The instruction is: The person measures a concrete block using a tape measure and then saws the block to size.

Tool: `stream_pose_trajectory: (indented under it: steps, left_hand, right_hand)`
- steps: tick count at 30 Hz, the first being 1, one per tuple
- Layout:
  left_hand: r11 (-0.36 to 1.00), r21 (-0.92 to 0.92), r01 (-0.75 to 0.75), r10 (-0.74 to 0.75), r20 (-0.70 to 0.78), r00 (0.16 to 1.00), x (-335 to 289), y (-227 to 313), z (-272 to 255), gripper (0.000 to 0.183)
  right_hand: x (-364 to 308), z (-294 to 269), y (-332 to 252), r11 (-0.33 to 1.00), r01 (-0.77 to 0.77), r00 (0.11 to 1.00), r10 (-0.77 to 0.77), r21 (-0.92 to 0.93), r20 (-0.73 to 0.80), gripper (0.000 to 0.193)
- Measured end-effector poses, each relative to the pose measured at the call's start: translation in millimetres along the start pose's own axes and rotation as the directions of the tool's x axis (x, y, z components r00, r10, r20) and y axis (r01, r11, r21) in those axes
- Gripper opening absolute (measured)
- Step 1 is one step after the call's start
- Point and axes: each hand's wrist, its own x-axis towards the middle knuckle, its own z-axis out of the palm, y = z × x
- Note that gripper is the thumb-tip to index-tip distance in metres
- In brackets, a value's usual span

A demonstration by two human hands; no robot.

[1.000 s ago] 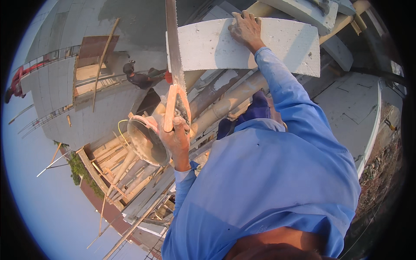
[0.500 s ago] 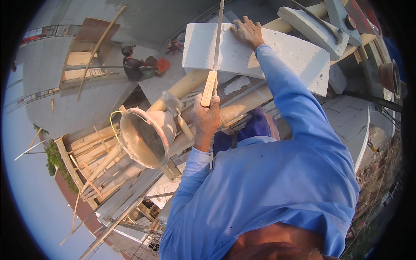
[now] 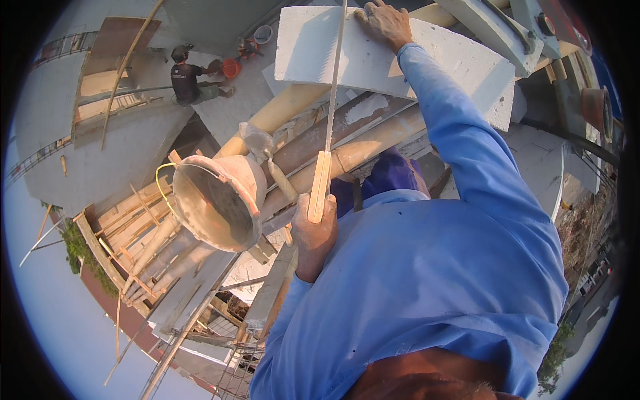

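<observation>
My left hand (image 3: 313,237) is closed around the wooden handle of a hand saw (image 3: 320,183). Its long toothed blade runs up across the left part of a white, lightweight-looking concrete block (image 3: 453,60). The block rests tilted over bamboo poles (image 3: 290,107). My right hand (image 3: 385,25) lies on the block near its far edge, just right of the blade, fingers spread and pressing on it. How deep the blade sits in the block I cannot tell.
A mortar-smeared bucket (image 3: 217,207) with a yellow handle stands to the left, a trowel (image 3: 280,177) beside it. More cut white pieces (image 3: 487,33) lie at the far right. A co-worker (image 3: 190,77) sits below at far left near an orange bucket (image 3: 231,67).
My left hand has drawn the saw back toward my body, its handle now well clear of the block. My right hand stays on the block. The whole view has shifted slightly.
</observation>
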Motion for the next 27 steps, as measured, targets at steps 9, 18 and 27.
stream_pose_trajectory:
  steps: [9, 18, 27]
  left_hand:
    - [0.994, -0.063, -0.09, 0.094, 0.064, 0.994, 114, 11, 44, 0.017]
    - [0.996, -0.094, 0.001, 0.004, 0.048, 0.999, 78, -3, 43, 0.009]
    - [0.98, 0.115, -0.161, 0.157, 0.037, 0.987, -13, -26, 6, 0.006]
  right_hand:
    - [10, -4, -3, 1.0, -0.011, 0.992, 0.009, 0.015, 0.127, 0.042]
    - [12, 5, -4, 0.998, 0.002, 0.999, -0.004, 0.055, 0.045, 0.039]
    - [4, 29, 16, 0.999, 0.016, 0.996, -0.013, 0.033, -0.085, 0.039]
